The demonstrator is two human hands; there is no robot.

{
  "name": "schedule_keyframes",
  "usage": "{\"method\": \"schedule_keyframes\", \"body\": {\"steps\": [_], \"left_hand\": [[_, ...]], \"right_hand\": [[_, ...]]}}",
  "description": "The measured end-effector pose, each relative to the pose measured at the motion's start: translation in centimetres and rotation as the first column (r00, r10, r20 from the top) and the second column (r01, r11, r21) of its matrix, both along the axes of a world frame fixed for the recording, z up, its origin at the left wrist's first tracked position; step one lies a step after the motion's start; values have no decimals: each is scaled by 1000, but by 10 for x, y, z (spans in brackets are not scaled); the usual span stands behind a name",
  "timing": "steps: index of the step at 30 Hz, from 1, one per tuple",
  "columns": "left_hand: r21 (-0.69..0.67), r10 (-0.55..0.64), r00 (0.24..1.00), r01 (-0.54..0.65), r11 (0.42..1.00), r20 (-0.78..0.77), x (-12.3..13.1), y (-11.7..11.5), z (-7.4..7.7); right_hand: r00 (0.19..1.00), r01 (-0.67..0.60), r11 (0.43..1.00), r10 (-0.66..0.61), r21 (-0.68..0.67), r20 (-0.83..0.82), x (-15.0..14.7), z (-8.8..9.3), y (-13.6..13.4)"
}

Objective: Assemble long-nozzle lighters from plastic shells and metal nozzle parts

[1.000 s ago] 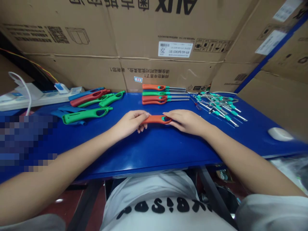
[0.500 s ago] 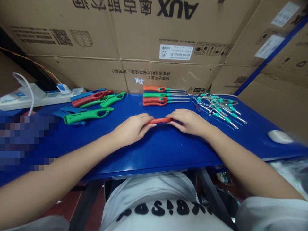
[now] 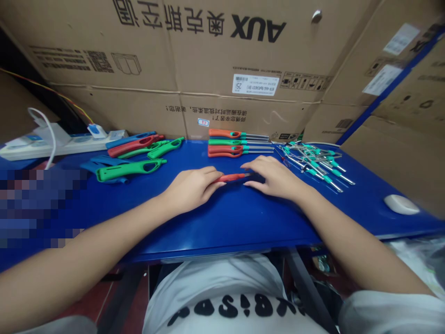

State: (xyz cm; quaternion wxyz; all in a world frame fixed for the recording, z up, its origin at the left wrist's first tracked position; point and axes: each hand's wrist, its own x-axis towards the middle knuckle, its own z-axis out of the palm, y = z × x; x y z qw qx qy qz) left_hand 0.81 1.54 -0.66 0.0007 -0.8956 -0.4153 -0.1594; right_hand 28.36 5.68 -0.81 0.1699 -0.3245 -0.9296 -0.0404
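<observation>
"Red handle (image 3: pixel 232 177), where?"
"Over the blue table (image 3: pixel 222 227), pinched in the left hand (image 3: pixel 194 188)."
"Right hand (image 3: pixel 274 178)?"
"Thumb and fingers spread apart by its right end. Row of rod-fitted handles (image 3: pixel 222 150) lies beyond."

Light: moderate, soft. Glare: pale patch on tabletop (image 3: pixel 239 222), near edge. Shadow: dim floor (image 3: pixel 95 295) below. Distortion: wide-angle stretching toward sides. Pixelation: coarse blocks, tabletop's left end.
</observation>
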Motion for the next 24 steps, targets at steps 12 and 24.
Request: {"method": "schedule_keyframes", "body": {"steps": [12,24], "left_hand": [[-140,-20,971,55,989,240,-10,13,1],[-666,269,827,161,729,494,0,10,-1]], "right_hand": [[979,-111,994,106,-21,-176,21,3,20],[964,-180,981,190,69,-188,1,3,1]]}}
